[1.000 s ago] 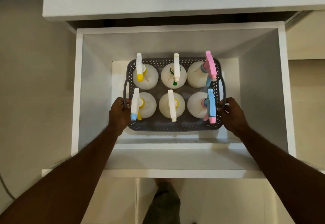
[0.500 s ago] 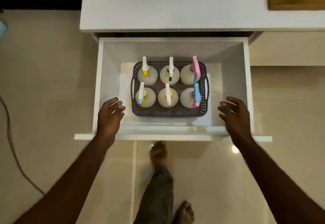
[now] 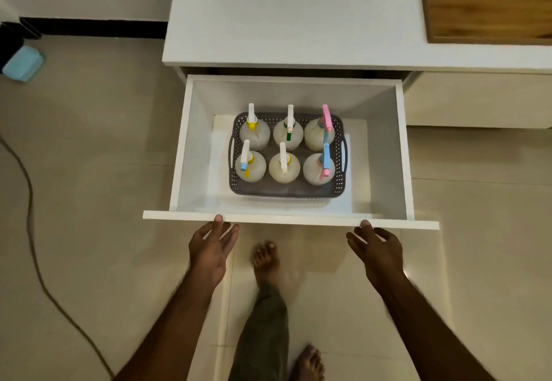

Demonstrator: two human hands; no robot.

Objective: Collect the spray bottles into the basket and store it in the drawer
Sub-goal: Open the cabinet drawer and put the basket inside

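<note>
A dark grey perforated basket (image 3: 286,190) rests on the floor of the pulled-out white drawer (image 3: 289,220). Inside it stand several white spray bottles (image 3: 284,168) in two rows, with white, yellow, green, pink and blue trigger heads. My left hand (image 3: 212,248) is open just below the drawer's front panel, a fingertip touching its edge. My right hand (image 3: 377,250) is open too, one fingertip on the panel's edge further right. Neither hand holds anything.
The drawer sticks out of a low white cabinet (image 3: 292,13) with a wooden board (image 3: 487,1) at its top right. My bare feet (image 3: 266,261) stand on the tiled floor below the drawer. A dark cable (image 3: 31,231) curves along the left; a light blue object (image 3: 22,63) lies far left.
My hands let go of the basket handles, came out of the drawer and now sit at its front panel. The view has pulled back and up.
</note>
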